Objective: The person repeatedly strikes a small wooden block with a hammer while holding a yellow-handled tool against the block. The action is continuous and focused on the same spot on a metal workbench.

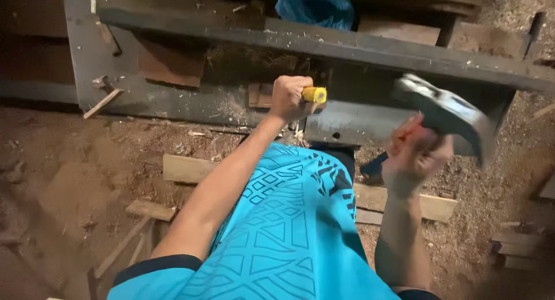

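Note:
My left hand (290,97) is closed around a tool with a yellow handle (315,94), a chisel by its look, held against the dark wooden frame (358,48) in front of me. Its blade is hidden behind my fist. My right hand (413,155) grips the red handle of a hammer; the grey metal hammer head (448,115) is blurred and raised to the right of the yellow handle, apart from it. My turquoise patterned shirt (289,219) fills the lower middle.
Dirt floor covered in sawdust and wood chips all around. Loose planks (185,168) lie beneath me, with thin offcuts (124,242) at lower left. A blue cloth (315,5) sits behind the frame at the top. More scrap boards (517,245) lie at right.

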